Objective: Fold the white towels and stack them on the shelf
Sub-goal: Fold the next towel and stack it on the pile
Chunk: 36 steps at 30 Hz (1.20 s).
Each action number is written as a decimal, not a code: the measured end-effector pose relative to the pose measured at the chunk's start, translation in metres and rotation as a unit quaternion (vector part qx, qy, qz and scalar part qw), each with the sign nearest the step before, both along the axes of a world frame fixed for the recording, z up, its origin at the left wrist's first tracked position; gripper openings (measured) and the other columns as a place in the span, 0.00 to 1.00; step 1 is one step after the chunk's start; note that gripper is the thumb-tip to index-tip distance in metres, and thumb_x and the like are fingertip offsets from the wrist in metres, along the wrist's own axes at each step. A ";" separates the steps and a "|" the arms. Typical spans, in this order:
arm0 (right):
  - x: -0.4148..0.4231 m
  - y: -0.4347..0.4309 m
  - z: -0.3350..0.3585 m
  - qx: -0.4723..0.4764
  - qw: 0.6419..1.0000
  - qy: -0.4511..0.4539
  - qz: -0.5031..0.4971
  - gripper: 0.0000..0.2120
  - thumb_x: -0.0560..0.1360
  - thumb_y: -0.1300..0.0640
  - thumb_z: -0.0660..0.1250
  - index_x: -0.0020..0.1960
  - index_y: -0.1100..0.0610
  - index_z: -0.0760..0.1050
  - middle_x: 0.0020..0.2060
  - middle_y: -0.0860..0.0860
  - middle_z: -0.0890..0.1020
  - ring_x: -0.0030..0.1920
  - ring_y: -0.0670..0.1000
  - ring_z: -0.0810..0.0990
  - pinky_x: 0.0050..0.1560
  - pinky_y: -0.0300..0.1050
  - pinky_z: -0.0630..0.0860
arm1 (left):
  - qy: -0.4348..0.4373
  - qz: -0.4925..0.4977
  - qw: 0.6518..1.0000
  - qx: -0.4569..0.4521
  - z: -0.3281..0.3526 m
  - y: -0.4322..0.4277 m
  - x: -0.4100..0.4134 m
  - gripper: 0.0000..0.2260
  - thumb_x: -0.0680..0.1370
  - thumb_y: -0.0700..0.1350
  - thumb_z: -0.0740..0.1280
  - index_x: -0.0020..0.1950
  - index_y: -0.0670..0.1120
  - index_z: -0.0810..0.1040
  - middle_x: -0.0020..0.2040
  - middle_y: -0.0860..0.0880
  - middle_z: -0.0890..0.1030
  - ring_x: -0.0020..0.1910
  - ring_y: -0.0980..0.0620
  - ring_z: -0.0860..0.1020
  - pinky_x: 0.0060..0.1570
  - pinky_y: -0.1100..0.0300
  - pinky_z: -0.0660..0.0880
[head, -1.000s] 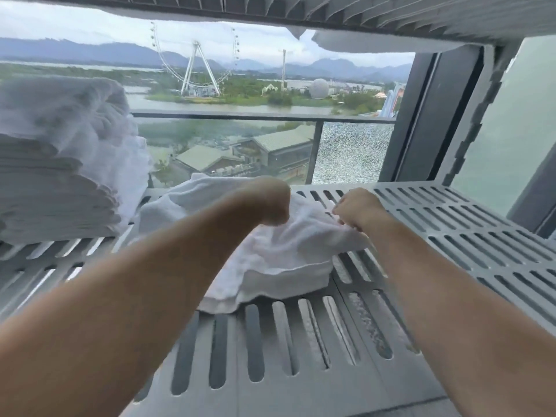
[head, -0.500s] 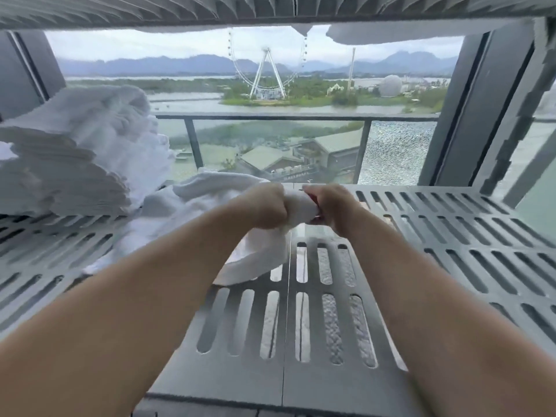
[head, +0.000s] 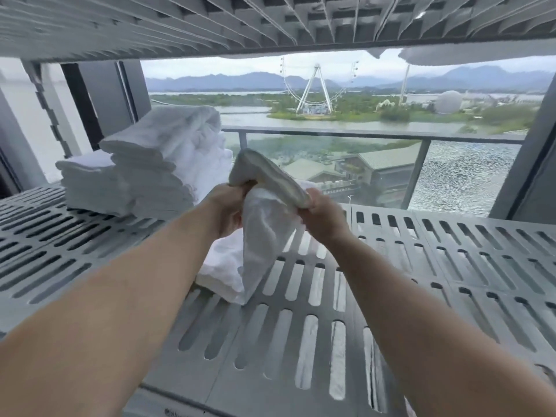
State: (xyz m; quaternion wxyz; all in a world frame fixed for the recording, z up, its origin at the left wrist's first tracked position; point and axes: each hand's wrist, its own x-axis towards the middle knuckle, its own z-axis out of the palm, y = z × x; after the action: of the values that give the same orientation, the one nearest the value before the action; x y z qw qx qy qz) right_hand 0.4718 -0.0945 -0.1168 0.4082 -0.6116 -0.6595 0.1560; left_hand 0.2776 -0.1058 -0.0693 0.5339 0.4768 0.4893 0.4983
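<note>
A: Where is the white towel (head: 264,236)?

B: Just right of the stack of folded towels (head: 156,164), held up in both hands. Its top edge is bunched between them and rises to a peak. The rest hangs down, and its lower end lies crumpled on the slotted grey shelf (head: 451,266), nearer the camera than the stack.

A: And the fingers?

B: The left hand (head: 228,206) is clenched round the towel's edge on the side nearer the stack. The right hand (head: 323,216), on the side farther from the stack, has its fingers curled over the same edge, grasping it.

A: The stack itself?

B: It stands on the same shelf, with a lower pile of folded towels (head: 87,179) touching its left side.

A: Anything else around it?

B: Above the stack runs the ribbed underside of an upper shelf (head: 270,22). Behind and to the right of the stack is a glass balcony railing (head: 331,135), and far beyond that a Ferris wheel (head: 316,85) by the water.
</note>
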 end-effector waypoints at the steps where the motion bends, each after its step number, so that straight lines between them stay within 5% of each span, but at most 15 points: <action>1: -0.003 0.005 0.003 0.016 0.999 0.032 -0.027 0.12 0.78 0.48 0.64 0.56 0.54 0.79 0.45 0.54 0.86 0.46 0.58 0.84 0.49 0.55 0.80 | -0.011 -0.005 1.000 0.003 0.000 0.004 -0.006 0.15 0.78 0.43 0.72 0.60 0.34 0.80 0.47 0.40 0.83 0.43 0.44 0.81 0.46 0.52 0.78; 5: -0.006 0.027 0.017 0.004 0.978 0.192 -0.076 0.11 0.80 0.53 0.60 0.51 0.58 0.78 0.25 0.50 0.82 0.23 0.51 0.80 0.24 0.41 0.70 | 0.007 -0.110 0.994 0.000 0.002 0.021 -0.025 0.20 0.75 0.53 0.74 0.60 0.40 0.81 0.51 0.42 0.85 0.46 0.47 0.84 0.44 0.55 0.81; 7: -0.003 0.034 0.026 0.003 0.959 0.271 -0.085 0.09 0.81 0.56 0.56 0.51 0.57 0.74 0.26 0.51 0.83 0.24 0.53 0.82 0.22 0.38 0.67 | 0.047 -0.188 0.981 -0.007 0.005 0.028 -0.027 0.24 0.72 0.58 0.75 0.60 0.42 0.81 0.53 0.42 0.85 0.48 0.46 0.85 0.42 0.56 0.81; 11: 0.016 0.038 0.053 0.056 0.902 0.415 -0.102 0.08 0.83 0.58 0.54 0.55 0.57 0.71 0.35 0.57 0.86 0.35 0.58 0.86 0.31 0.46 0.80 | 0.072 -0.250 0.965 -0.015 0.011 0.036 -0.018 0.24 0.73 0.61 0.72 0.57 0.43 0.83 0.51 0.43 0.86 0.47 0.45 0.86 0.38 0.56 0.81; 15: 0.034 0.044 0.071 0.103 0.904 0.402 -0.101 0.08 0.82 0.60 0.58 0.57 0.61 0.72 0.42 0.61 0.86 0.40 0.57 0.87 0.37 0.50 0.83 | 0.089 -0.238 0.967 0.005 0.015 0.041 0.000 0.29 0.69 0.66 0.71 0.59 0.46 0.83 0.53 0.44 0.86 0.51 0.43 0.85 0.43 0.53 0.81; 17: 0.037 0.043 0.072 0.079 0.915 0.391 -0.055 0.11 0.78 0.61 0.66 0.59 0.62 0.72 0.49 0.61 0.85 0.48 0.57 0.86 0.50 0.56 0.83 | 0.065 -0.236 0.969 0.006 0.014 0.039 0.013 0.29 0.71 0.66 0.70 0.61 0.46 0.82 0.53 0.46 0.86 0.50 0.47 0.85 0.40 0.56 0.81; 19: 0.035 0.038 0.062 0.024 0.927 0.373 0.038 0.10 0.77 0.57 0.70 0.55 0.55 0.73 0.56 0.58 0.83 0.56 0.56 0.83 0.64 0.59 0.76 | 0.025 -0.246 0.969 -0.006 0.011 0.034 0.027 0.25 0.75 0.61 0.67 0.64 0.45 0.79 0.55 0.47 0.85 0.52 0.49 0.85 0.40 0.57 0.81; 21: 0.034 0.031 0.047 -0.039 0.938 0.317 0.132 0.13 0.78 0.47 0.68 0.57 0.53 0.76 0.58 0.54 0.83 0.60 0.54 0.81 0.67 0.56 0.73 | 0.011 -0.236 0.972 -0.007 0.004 0.029 0.041 0.22 0.80 0.56 0.64 0.66 0.42 0.77 0.58 0.45 0.84 0.56 0.46 0.83 0.45 0.55 0.81; 25: 0.037 0.031 0.032 -0.069 0.955 0.227 0.176 0.14 0.76 0.46 0.71 0.51 0.58 0.81 0.43 0.54 0.85 0.42 0.55 0.84 0.43 0.49 0.80 | 0.026 -0.179 0.983 0.030 -0.009 0.021 0.057 0.16 0.80 0.52 0.67 0.60 0.42 0.82 0.55 0.42 0.85 0.51 0.45 0.85 0.42 0.57 0.81; 28: 0.050 0.050 0.039 -0.053 0.965 0.239 0.097 0.18 0.76 0.50 0.64 0.44 0.66 0.79 0.36 0.56 0.80 0.37 0.55 0.78 0.41 0.51 0.75 | 0.040 -0.131 0.990 0.032 -0.010 0.015 0.060 0.12 0.80 0.52 0.68 0.50 0.45 0.86 0.48 0.43 0.87 0.43 0.46 0.86 0.37 0.57 0.81; 32: 0.087 0.075 0.045 -0.013 0.990 0.119 -0.080 0.18 0.76 0.50 0.62 0.38 0.62 0.80 0.34 0.59 0.82 0.39 0.60 0.82 0.43 0.54 0.79 | 0.047 -0.104 0.993 0.037 -0.004 0.015 0.059 0.15 0.79 0.55 0.69 0.55 0.44 0.84 0.47 0.44 0.87 0.41 0.46 0.86 0.34 0.59 0.80; 36: 0.118 0.086 0.056 -0.010 0.973 0.203 -0.108 0.14 0.80 0.52 0.62 0.44 0.59 0.81 0.27 0.53 0.84 0.30 0.55 0.85 0.30 0.50 0.80 | -0.010 -0.065 0.995 0.071 0.007 0.017 0.065 0.12 0.79 0.51 0.68 0.46 0.44 0.87 0.43 0.43 0.86 0.37 0.46 0.85 0.32 0.60 0.79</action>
State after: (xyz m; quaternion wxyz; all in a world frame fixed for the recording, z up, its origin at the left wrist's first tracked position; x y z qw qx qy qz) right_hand 0.5901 -0.0083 -0.0613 0.5417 -0.6392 -0.4912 0.2384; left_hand 0.3424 -0.0893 -0.0623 0.5348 0.5389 0.4154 0.5009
